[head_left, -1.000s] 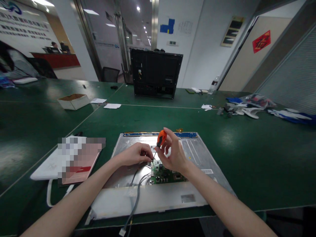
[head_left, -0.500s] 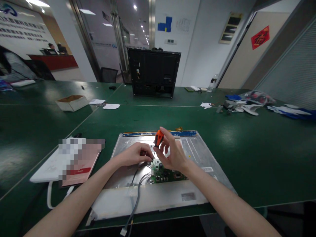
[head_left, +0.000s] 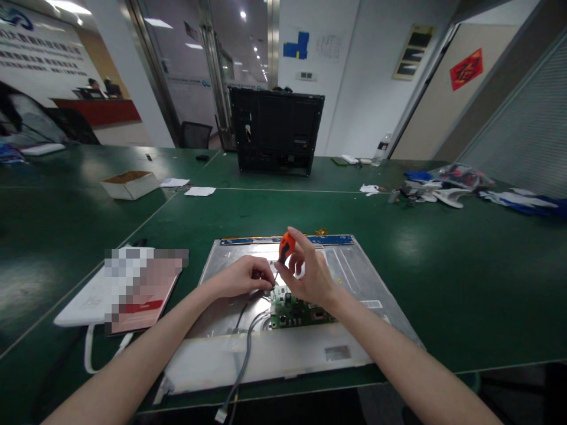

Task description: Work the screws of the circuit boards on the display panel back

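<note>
My right hand (head_left: 310, 276) is closed around a screwdriver (head_left: 287, 245) with an orange and black handle. Its shaft points down to the upper left corner of a green circuit board (head_left: 301, 313). My left hand (head_left: 248, 276) is pinched close to the screwdriver's tip; what its fingers hold, if anything, is too small to make out. The board lies on the silvery back of a flat display panel (head_left: 367, 277). Grey cables (head_left: 246, 354) run from the board's left side over the panel's near edge and end in a white connector (head_left: 221, 414).
On the left lie a white device (head_left: 84, 301) and a pinkish booklet (head_left: 153, 301). Farther back stand an open box (head_left: 130, 186) and a black monitor housing (head_left: 278, 130). Gloves (head_left: 527, 199), a plastic bag (head_left: 465, 175) and a bottle (head_left: 381, 149) are at the right on the green table (head_left: 443, 260).
The screwdriver handle has turned slightly in my right hand, showing more orange. Both hands have stayed in nearly the same place.
</note>
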### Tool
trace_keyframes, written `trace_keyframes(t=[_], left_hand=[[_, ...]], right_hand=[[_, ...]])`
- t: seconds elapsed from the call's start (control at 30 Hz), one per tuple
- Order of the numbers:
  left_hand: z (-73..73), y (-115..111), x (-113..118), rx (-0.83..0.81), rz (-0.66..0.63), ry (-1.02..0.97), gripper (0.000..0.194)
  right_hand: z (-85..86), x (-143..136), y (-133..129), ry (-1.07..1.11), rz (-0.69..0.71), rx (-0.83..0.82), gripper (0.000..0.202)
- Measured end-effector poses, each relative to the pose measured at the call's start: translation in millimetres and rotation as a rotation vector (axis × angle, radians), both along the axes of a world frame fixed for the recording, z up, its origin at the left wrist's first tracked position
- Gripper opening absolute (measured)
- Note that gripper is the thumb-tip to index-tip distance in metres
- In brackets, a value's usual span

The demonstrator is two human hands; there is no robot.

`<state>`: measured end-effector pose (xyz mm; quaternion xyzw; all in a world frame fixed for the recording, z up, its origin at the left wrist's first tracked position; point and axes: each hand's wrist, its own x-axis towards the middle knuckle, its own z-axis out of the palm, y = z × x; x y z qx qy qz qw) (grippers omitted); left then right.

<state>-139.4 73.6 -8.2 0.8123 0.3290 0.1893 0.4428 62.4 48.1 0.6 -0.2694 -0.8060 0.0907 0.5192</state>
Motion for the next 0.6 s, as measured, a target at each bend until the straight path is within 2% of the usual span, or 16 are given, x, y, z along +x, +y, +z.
trace_keyframes(t=[0.43,0.6], left_hand=[[6.0,-2.8,1.4,-0.021,0.001,0.007,0.010],[6.4,-2.5,0.6,-0.007,-0.004,0.017,0.010]], right_hand=[[2.2,1.1,-0.2,-0.011,0.063,-0.007,0.075],[2.8,-0.4,1.1,0.019,0.032,0.014,0.074]])
